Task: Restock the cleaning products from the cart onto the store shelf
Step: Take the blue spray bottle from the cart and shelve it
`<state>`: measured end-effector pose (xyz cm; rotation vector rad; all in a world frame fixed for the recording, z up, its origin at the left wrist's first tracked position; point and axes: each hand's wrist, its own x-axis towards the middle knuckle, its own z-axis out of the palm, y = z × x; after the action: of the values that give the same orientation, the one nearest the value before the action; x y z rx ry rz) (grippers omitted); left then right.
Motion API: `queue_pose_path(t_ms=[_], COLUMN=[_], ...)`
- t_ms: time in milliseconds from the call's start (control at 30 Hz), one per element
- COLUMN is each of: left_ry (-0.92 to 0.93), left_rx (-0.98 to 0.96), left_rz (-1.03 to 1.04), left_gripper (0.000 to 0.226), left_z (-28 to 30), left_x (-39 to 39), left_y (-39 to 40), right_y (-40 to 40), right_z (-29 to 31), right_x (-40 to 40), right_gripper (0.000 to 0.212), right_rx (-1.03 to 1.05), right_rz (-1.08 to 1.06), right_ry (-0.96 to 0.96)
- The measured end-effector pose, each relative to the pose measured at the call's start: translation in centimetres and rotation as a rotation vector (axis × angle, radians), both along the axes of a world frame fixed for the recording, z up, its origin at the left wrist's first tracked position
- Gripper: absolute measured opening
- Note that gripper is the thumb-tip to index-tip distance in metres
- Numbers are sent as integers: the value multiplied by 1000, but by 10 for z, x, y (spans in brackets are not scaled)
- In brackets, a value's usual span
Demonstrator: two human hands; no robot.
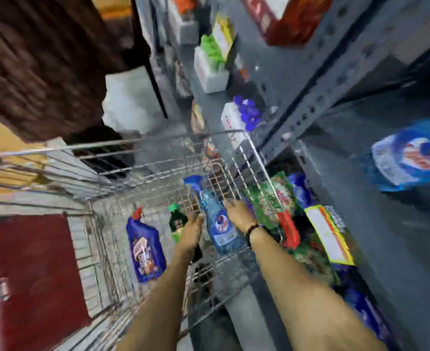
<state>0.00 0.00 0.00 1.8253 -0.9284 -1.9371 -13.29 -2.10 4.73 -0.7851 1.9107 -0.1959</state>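
Note:
A wire shopping cart [158,153] stands against the grey metal store shelf [317,97]. Inside the cart, a light blue spray bottle [217,221] lies between my two hands. My right hand [239,211] grips its right side. My left hand [192,224] touches its left side, fingers around it. A dark blue bottle with a red cap [145,247] lies on the cart floor to the left. A dark bottle with a green cap [177,222] is partly hidden behind my left hand. The frame is blurred.
The shelves hold white bottles with green caps [210,59], white bottles with blue caps [241,115], a blue detergent pack [411,158], and green and red packets [279,206] low down. A red mat [34,272] lies on the floor at left. Brown cloth [44,59] hangs at upper left.

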Motion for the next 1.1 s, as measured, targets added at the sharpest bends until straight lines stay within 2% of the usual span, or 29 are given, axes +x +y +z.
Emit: queue_pose_path(t_ms=[67, 233, 433, 567, 667, 767, 867, 967, 1000, 1100], left_ry=[46, 137, 71, 51, 53, 78, 186, 259, 280, 330], left_rx=[119, 175, 166, 163, 109, 26, -4, -87, -147, -345], left_rz=[117, 187, 324, 339, 282, 184, 38, -203, -292, -507], left_gripper=[40, 48, 36, 32, 30, 13, 5, 31, 35, 37], left_z=[-25, -62, -71, -58, -34, 4, 50, 114, 139, 221], left_x=[-12, -36, -46, -35, -23, -6, 12, 30, 34, 36], left_y=[-10, -16, -13, -12, -18, -25, -33, -46, -51, -62], right_y=[-14, -17, -8, -5, -5, -2, 10, 32, 41, 67], right_z=[-26, -88, -116, -105, -77, -31, 31, 101, 125, 202], right_x=[-3, -9, -11, -11, -14, -14, -11, -7, -6, -4], right_gripper=[50, 59, 39, 37, 33, 34, 22, 9, 11, 34], right_rx=[24, 137, 105, 134, 118, 57, -48, -224, -299, -523], right_rz=[-73, -167, -185, -66, -37, -76, -139, -201, -226, -267], right_ry=[-31, -27, 20, -56, -145, -226, -345, -424, -435, -457])
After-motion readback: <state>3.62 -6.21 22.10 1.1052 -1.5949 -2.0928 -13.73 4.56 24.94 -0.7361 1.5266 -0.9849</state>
